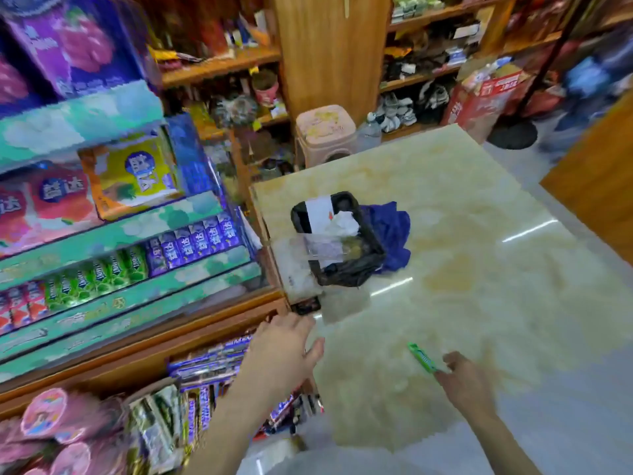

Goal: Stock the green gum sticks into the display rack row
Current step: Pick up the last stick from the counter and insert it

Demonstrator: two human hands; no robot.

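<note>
The right hand (460, 378) pinches one slim green gum stick (422, 357) above the glossy cream marble floor (479, 269). The left hand (281, 351) hangs open, empty, near the teal tiered display rack (137, 234) on the wooden shelf (144, 341), whose row of green gum sticks (99, 272) is partly filled.

A bright green gum stick (422, 357) is being shown against a cream floor (479, 207) veined in yellow. Green packs (97, 274) and purple packs (195, 241) are being displayed in a teal rack (113, 234); a blue cloth (390, 231) is being shown beside a black bin (342, 241).
</note>
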